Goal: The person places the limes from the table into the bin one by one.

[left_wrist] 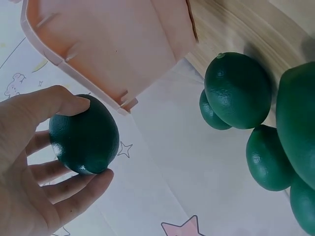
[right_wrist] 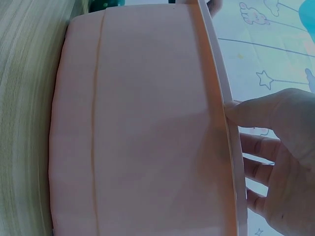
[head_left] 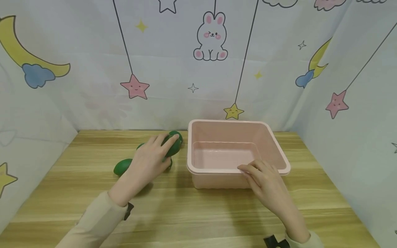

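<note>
My left hand point(head_left: 149, 156) holds a dark green, glossy oval fruit point(left_wrist: 86, 135) between thumb and fingers, to the left of a pink plastic bin point(head_left: 220, 181). In the left wrist view this fruit shows clear of the others. More green fruits point(left_wrist: 238, 91) lie on the table around and below the left hand, partly hidden by it in the head view; one longer fruit point(head_left: 122, 167) shows left of the wrist. My right hand point(head_left: 266, 182) pinches the near rim of the bin, thumb on the outside and fingers over the edge.
The bin stands upright on the wood-grain table point(head_left: 186, 213), its inside bare in the head view. Behind and at both sides hangs a white cloth point(head_left: 167, 69) printed with stars, moons and a rabbit, close to the table's back edge.
</note>
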### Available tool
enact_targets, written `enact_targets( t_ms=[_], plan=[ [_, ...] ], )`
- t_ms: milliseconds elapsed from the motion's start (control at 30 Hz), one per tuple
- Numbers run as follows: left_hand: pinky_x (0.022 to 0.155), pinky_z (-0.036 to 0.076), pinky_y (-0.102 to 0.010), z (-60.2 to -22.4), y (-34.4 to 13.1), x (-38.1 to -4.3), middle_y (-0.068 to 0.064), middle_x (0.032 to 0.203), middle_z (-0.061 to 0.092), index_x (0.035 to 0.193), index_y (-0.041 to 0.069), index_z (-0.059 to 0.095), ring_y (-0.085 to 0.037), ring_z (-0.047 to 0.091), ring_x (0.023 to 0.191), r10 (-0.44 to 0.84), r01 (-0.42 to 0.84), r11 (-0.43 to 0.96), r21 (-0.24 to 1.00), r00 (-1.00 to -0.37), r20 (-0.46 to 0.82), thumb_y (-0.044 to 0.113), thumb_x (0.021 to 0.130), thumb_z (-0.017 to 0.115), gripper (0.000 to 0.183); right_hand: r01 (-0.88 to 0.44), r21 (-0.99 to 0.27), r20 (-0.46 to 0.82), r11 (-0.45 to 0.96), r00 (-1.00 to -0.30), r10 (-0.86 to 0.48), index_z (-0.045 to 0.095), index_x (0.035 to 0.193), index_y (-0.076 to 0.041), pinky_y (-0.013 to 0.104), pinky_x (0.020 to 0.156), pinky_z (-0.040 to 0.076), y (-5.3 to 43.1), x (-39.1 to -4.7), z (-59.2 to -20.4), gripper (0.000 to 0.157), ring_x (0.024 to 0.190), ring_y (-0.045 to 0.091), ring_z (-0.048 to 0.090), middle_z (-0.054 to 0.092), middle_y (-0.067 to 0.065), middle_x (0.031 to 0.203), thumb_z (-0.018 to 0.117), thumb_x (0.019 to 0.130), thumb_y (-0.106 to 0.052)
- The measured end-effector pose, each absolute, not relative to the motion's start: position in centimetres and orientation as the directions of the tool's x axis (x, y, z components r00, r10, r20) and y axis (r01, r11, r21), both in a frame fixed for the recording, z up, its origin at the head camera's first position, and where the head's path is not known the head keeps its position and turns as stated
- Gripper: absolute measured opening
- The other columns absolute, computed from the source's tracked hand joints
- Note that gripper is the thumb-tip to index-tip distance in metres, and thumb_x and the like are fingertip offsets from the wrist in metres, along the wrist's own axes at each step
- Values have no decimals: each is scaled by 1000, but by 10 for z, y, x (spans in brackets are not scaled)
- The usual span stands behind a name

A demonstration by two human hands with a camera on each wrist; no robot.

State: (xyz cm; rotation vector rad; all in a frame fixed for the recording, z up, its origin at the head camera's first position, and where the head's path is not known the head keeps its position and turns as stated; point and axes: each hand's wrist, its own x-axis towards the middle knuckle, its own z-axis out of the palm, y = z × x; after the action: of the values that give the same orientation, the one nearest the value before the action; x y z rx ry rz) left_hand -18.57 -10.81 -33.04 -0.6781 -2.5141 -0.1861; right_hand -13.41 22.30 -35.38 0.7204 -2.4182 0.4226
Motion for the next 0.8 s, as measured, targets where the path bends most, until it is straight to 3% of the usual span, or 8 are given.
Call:
enact_targets(
  t_ms=[300, 533, 700, 800],
  plan=[
    [61, 52, -41, -325, -102, -190, -14, 120, 53, 130, 18, 46, -31, 57, 102, 470, 547, 837, -24, -696, 542, 14, 73, 69, 62, -584, -127, 611, 802, -683, -400, 67, 101, -19, 25, 68, 32, 223, -135, -355, 21, 74, 6, 42, 55, -10, 82, 66, 81, -15],
    [57, 49, -33, -319, -97, -192, -12, 117, 54, 129, 16, 47, -28, 57, 96, 497, 572, 819, -46, -666, 556, 14, 73, 67, 60, -587, -124, 615, 800, -678, -402, 67, 101, -20, 27, 69, 32, 223, -135, -354, 22, 74, 7, 43, 55, -10, 81, 66, 80, -14],
    [54, 48, -31, -314, -95, -193, -11, 117, 54, 130, 17, 47, -27, 57, 94, 495, 565, 823, -49, -674, 549, 14, 73, 68, 61, -576, -125, 599, 808, -693, -402, 67, 102, -20, 26, 69, 32, 223, -134, -353, 20, 75, 6, 43, 55, -10, 83, 65, 82, -17],
    [59, 51, -34, -311, -92, -195, -11, 118, 54, 130, 18, 47, -27, 56, 96, 497, 564, 825, -40, -689, 527, 15, 73, 68, 61, -571, -128, 595, 811, -699, -398, 67, 102, -21, 26, 68, 32, 223, -134, -353, 20, 75, 5, 43, 55, -11, 84, 65, 82, -18]
  ],
)
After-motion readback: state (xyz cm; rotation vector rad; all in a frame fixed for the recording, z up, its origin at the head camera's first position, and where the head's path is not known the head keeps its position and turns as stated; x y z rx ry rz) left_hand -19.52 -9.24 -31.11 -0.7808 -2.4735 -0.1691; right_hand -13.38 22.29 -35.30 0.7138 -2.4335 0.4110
